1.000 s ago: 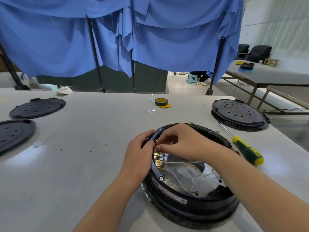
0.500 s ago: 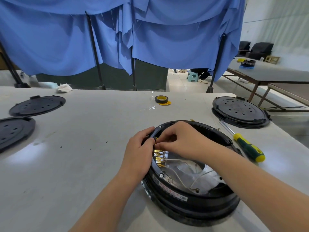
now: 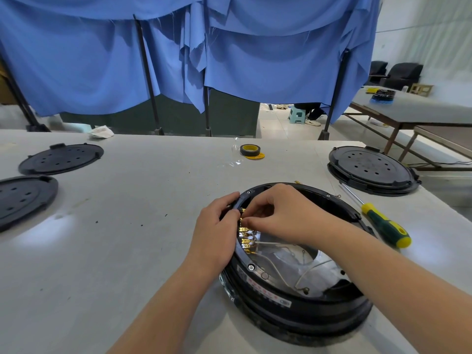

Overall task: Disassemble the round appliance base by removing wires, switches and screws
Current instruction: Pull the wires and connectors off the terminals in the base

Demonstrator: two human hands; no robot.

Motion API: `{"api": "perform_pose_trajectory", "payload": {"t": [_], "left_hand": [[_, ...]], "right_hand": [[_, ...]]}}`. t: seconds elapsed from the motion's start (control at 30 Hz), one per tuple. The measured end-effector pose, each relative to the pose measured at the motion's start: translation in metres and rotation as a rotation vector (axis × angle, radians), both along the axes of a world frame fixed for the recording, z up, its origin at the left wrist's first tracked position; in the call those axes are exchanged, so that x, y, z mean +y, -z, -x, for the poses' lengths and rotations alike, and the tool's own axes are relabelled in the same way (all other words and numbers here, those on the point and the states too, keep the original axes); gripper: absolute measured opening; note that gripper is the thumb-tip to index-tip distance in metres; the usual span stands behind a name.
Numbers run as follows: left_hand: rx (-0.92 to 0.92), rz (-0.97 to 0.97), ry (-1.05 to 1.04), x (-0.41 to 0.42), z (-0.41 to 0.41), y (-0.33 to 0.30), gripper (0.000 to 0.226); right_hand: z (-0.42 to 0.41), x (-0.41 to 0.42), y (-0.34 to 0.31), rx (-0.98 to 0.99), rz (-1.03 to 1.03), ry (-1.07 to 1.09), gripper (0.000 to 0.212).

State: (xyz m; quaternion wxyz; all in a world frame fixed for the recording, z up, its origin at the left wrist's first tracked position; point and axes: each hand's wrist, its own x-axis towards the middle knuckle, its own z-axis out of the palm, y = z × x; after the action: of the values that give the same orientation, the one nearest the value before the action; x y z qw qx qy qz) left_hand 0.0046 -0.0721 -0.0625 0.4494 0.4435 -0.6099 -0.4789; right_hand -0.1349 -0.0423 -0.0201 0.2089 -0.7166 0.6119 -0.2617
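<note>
The round black appliance base (image 3: 293, 318) lies open side up on the white table, in front of me and slightly right. Inside it are a shiny metal plate, thin white wires (image 3: 275, 270) and a row of brass terminals (image 3: 245, 238) along the left inner rim. My left hand (image 3: 217, 233) grips the left rim from outside, thumb over the edge. My right hand (image 3: 278, 215) reaches across the base and pinches the topmost brass terminal with curled fingers.
A yellow-and-green screwdriver (image 3: 383, 224) lies right of the base. A black perforated cover (image 3: 371, 169) sits at the far right, two more (image 3: 61, 158) (image 3: 23, 198) at the left. A tape roll (image 3: 250, 150) and a crumpled tissue (image 3: 101, 131) lie farther back.
Both hands stay at the terminal row on the left rim. The right fingers have shifted slightly at the top terminal. My view has tilted a little.
</note>
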Motion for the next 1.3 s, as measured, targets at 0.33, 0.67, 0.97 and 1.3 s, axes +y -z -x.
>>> {"api": "perform_pose_trajectory", "payload": {"t": [0.33,0.67,0.97,1.3], "left_hand": [[-0.002,0.005,-0.001,-0.0002,-0.0004,0.0003,0.041],[-0.012,0.004,-0.005,0.0006,0.0000,-0.0009,0.041],[-0.021,0.002,-0.012,0.0010,-0.0002,-0.0016,0.041],[-0.035,0.012,-0.005,0.0028,-0.0008,-0.0028,0.041]], "right_hand": [[0.0005,0.0020,-0.0008,-0.040,-0.010,0.027,0.009],[0.0045,0.0006,0.0000,-0.113,-0.043,0.042,0.004],[0.0098,0.0010,-0.0010,-0.180,-0.031,0.018,0.006],[0.0081,0.0040,-0.0019,-0.260,-0.077,-0.066,0.006]]}}
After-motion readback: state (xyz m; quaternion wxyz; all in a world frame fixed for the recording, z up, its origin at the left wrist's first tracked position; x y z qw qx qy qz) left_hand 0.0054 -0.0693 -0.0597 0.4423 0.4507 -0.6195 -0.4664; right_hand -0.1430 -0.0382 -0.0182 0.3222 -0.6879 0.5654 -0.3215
